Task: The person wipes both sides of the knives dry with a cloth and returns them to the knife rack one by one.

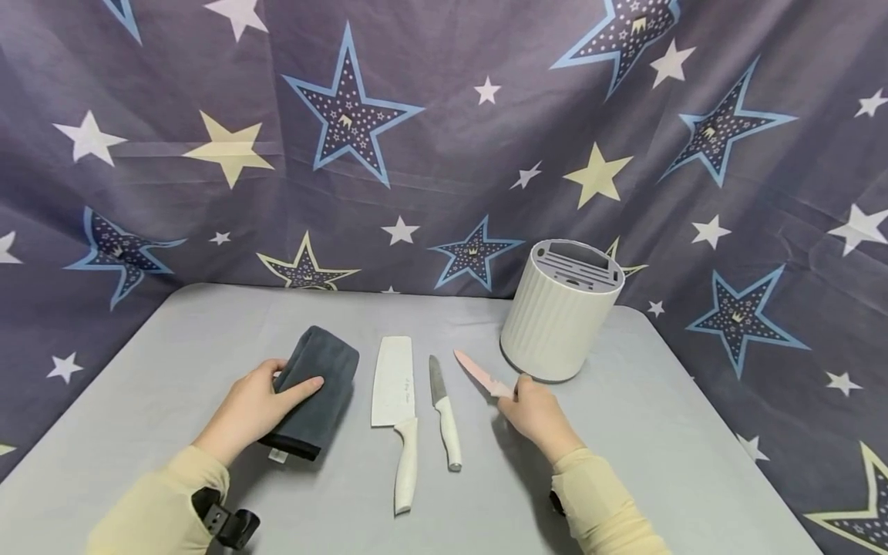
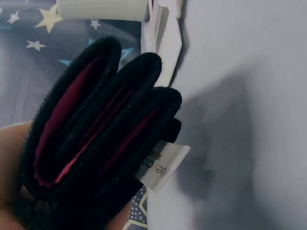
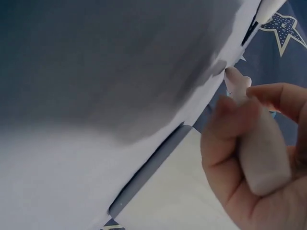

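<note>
My left hand (image 1: pixel 253 405) grips a folded dark grey cloth (image 1: pixel 319 385), thumb on top, above the left side of the table. Its stacked folds (image 2: pixel 96 115), pinkish inside, and a white label (image 2: pixel 163 167) show in the left wrist view. In my right hand (image 1: pixel 539 416) is a small knife with a pink blade (image 1: pixel 479 374), pointing up and left; fingers curl round its pale handle (image 3: pixel 264 153) in the right wrist view. Between the hands lie a white cleaver (image 1: pixel 394 385) and a small grey-bladed knife (image 1: pixel 444 408) with a white handle.
A cream ribbed knife block (image 1: pixel 551 324) with a slotted grey top stands at the back right, just beyond the pink blade. The grey-covered table (image 1: pixel 333 509) meets a dark star-patterned curtain (image 1: pixel 430 185) behind and at both sides.
</note>
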Demonstrator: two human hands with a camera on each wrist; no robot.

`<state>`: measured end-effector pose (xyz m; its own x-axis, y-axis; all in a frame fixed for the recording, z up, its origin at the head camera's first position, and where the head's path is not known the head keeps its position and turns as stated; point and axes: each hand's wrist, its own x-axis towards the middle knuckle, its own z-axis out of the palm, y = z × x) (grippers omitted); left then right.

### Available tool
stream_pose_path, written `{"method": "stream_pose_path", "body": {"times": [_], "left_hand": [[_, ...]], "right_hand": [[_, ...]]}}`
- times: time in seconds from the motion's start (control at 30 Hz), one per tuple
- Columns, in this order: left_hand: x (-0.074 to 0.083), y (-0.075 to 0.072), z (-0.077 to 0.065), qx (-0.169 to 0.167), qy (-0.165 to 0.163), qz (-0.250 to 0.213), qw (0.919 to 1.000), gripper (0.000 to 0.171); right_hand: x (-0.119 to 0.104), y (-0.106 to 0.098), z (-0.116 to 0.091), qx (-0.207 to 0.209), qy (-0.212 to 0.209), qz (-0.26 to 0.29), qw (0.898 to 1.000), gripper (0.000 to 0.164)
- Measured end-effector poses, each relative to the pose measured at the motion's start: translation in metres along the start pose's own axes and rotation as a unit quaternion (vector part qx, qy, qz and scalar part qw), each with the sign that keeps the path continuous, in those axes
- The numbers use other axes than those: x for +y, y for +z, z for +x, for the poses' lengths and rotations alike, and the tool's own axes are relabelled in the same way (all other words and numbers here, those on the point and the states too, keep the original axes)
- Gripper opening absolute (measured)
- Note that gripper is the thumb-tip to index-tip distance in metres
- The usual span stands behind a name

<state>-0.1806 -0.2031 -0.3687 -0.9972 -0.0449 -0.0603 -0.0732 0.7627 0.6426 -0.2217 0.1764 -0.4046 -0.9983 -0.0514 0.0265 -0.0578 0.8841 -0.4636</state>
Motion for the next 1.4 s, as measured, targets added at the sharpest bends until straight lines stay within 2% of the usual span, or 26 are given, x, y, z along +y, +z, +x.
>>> {"method": "stream_pose_path", "body": {"times": [0.07,0.17,0.3,0.47,0.6,0.77,0.87,0.93,1.1,1.23,1.4], "left_hand": [[0.002,-0.001,0.000,-0.007,0.001,-0.018,0.9998,0.086],[0.007,-0.001,0.000,-0.032,-0.011,-0.089,0.9954,0.078],[0.015,0.000,0.000,-0.076,-0.032,-0.198,0.9767,0.069],[0.026,0.001,-0.002,-0.116,-0.025,-0.261,0.9581,0.072],[0.036,0.003,-0.007,-0.119,-0.015,-0.308,0.9439,0.075],[0.051,0.009,-0.017,-0.107,0.000,-0.386,0.9162,0.067],[0.061,0.012,-0.023,-0.104,0.009,-0.413,0.9047,0.063],[0.067,0.013,-0.026,-0.098,0.012,-0.414,0.9048,0.062],[0.079,0.017,-0.030,-0.068,0.019,-0.401,0.9134,0.055],[0.087,0.031,-0.027,-0.052,0.022,-0.405,0.9126,0.048],[0.095,0.049,-0.027,-0.058,0.025,-0.405,0.9121,0.044]], "right_hand": [[0.000,-0.001,0.001,0.014,-0.010,-0.002,1.000,0.019],[-0.003,-0.004,0.001,0.026,-0.022,-0.005,0.999,0.023],[-0.013,-0.009,-0.002,0.027,-0.032,0.002,0.999,0.026],[-0.027,-0.016,-0.009,0.023,-0.034,0.021,0.999,0.030],[-0.036,-0.018,-0.013,0.036,-0.058,0.038,0.997,0.031],[-0.045,-0.016,-0.017,0.061,-0.110,0.034,0.991,0.030],[-0.051,-0.014,-0.019,0.072,-0.134,0.036,0.988,0.028],[-0.054,-0.015,-0.021,0.077,-0.145,0.044,0.985,0.026],[-0.065,-0.018,-0.024,0.084,-0.160,0.058,0.982,0.022],[-0.071,-0.019,-0.028,0.087,-0.160,0.053,0.982,0.023],[-0.078,-0.018,-0.033,0.072,-0.144,0.022,0.987,0.028]]}}
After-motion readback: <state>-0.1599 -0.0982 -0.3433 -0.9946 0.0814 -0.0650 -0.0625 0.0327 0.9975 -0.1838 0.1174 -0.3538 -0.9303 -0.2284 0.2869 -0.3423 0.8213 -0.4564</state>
